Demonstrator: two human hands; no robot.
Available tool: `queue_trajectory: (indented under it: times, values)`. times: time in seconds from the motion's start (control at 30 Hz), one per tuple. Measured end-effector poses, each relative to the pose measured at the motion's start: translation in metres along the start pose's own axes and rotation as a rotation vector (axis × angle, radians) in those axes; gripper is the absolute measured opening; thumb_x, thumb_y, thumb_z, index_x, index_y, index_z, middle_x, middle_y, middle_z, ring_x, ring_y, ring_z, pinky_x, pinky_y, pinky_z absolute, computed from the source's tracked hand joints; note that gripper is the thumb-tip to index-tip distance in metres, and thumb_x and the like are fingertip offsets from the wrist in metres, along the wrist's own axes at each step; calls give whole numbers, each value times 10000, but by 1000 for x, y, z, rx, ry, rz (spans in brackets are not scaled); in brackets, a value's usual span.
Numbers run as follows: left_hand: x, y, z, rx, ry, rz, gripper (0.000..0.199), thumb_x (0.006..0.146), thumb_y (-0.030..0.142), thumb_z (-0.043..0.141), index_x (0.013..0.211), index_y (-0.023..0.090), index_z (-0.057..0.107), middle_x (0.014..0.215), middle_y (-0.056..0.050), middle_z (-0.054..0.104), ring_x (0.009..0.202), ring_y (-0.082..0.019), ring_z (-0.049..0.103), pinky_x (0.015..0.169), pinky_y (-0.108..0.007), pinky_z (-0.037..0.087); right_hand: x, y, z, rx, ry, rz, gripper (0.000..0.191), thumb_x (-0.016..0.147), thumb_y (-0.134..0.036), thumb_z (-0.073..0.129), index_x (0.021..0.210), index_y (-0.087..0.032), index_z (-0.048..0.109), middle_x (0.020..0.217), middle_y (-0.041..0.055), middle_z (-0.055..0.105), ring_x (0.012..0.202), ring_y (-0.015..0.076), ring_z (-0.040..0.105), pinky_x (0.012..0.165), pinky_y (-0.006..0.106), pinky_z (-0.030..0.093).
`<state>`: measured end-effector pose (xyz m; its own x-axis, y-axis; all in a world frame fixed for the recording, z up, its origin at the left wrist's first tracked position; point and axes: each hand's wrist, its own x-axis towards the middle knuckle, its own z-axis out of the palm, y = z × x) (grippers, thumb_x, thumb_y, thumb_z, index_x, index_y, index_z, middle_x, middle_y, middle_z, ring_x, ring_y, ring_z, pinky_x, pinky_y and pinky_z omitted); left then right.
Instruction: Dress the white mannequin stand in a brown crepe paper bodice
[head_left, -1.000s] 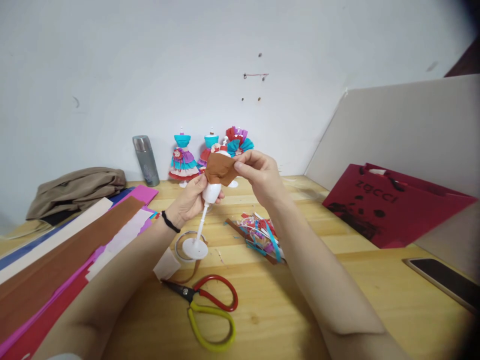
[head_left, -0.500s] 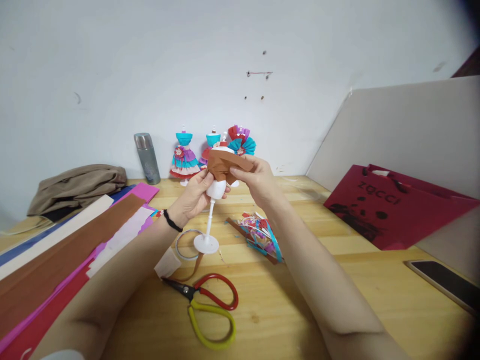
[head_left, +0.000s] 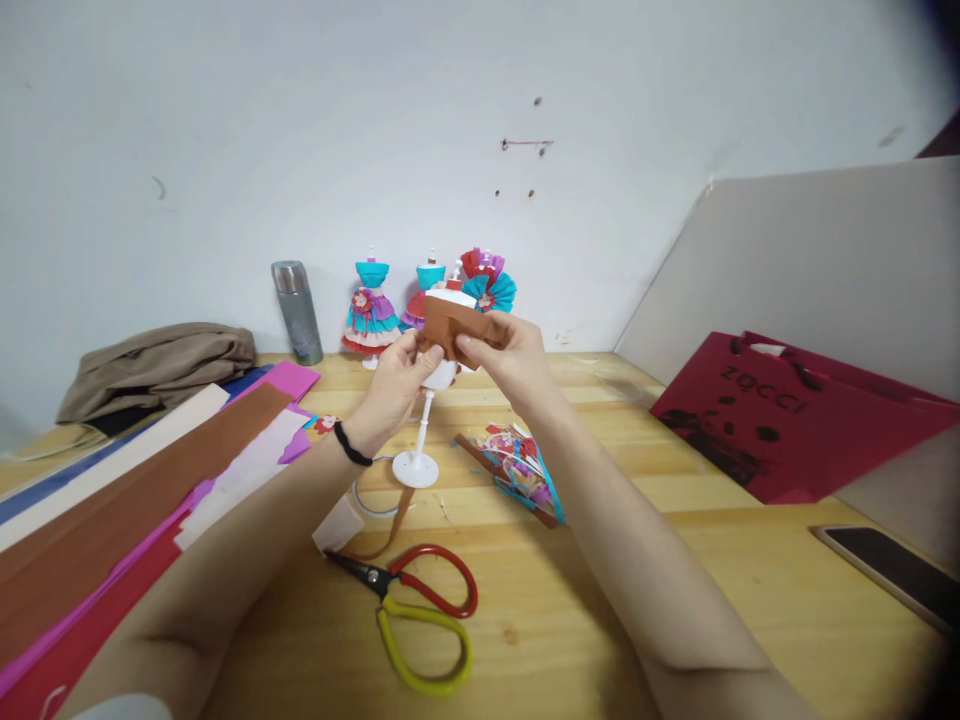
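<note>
A small white dress-form mannequin [head_left: 424, 430] on a round base stands in front of me, tilted slightly, with a red band at its neck. Brown crepe paper [head_left: 452, 322] wraps across its chest. My left hand [head_left: 401, 385] is closed around the torso from the left, its thumb pressing the lower edge of the paper. On the right, my right hand [head_left: 517, 360] pinches the other end of the brown paper between thumb and fingers. Scissors [head_left: 382, 585] with one red and one yellow handle lie on the table below the stand.
Paper sheets [head_left: 150, 470] in several colours cover the left side, near a folded brown cloth [head_left: 157, 365]. A flask [head_left: 298, 312] and dressed mannequins [head_left: 370, 315] stand by the wall. Paper scraps [head_left: 517, 465], a red bag [head_left: 780, 430] and a phone [head_left: 892, 570] lie to the right.
The brown paper has been drawn flatter across the mannequin's chest. The mannequin and its base have shifted slightly up and away, and my left hand has moved a little right.
</note>
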<state>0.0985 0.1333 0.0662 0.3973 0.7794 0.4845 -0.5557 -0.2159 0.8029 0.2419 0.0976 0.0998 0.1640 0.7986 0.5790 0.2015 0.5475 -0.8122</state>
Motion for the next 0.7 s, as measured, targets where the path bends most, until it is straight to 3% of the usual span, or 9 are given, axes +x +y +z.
queue_trajectory:
  times: [0.2,0.37,0.7]
  values:
    - [-1,-1,4,89,42,83,415,730,463,823,988,191,643,1091,-68,710,1000,-220,658,772,-300,507,3,8,-2,250,17,127,398,539,-370,829,845,-175,664,751,-2,671,676,152,584,628,300,485]
    - [-3,-1,6,135,79,56,393,756,463,788,973,181,621,970,-63,692,844,-189,642,675,-289,477,0,12,-1,358,-82,228,495,530,-361,874,959,-192,695,847,15,713,749,168,628,645,291,516]
    - [-6,4,7,131,79,47,273,802,381,736,902,162,606,819,-25,633,689,-129,573,602,-251,447,-1,18,4,388,-75,234,498,514,-344,899,954,-199,718,913,38,758,833,205,675,711,325,547]
